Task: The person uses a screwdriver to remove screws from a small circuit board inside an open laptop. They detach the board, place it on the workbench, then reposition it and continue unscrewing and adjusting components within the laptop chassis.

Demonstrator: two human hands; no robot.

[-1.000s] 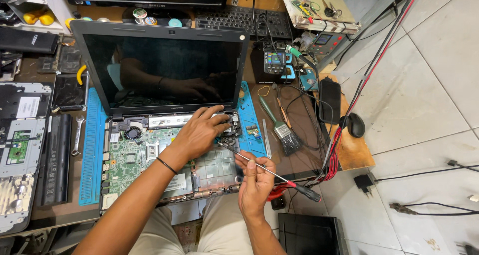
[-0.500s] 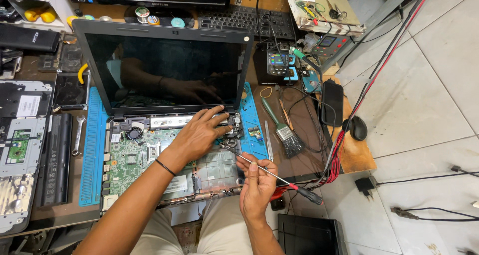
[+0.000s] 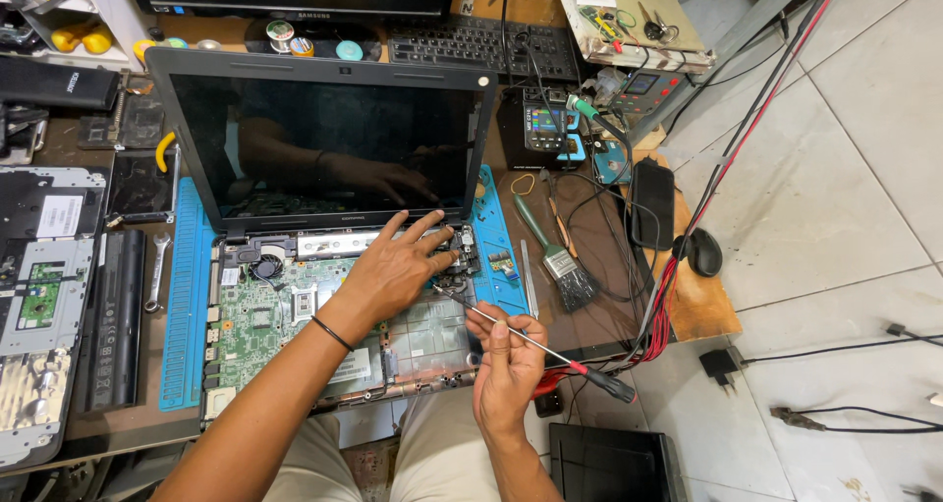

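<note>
Screwdriver (image 3: 535,337) tip moved onto motherboard (image 3: 285,315), opened laptop (image 3: 324,227)

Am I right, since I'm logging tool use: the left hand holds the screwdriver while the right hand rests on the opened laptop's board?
Not quite: the hands are swapped. In the head view the right hand holds the screwdriver, its tip toward the opened laptop, and the left hand rests on the laptop's board.

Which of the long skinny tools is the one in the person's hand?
The screwdriver with the thin metal shaft and dark handle, held in the right hand. The green-handled brush and small wrench lie untouched.
</note>
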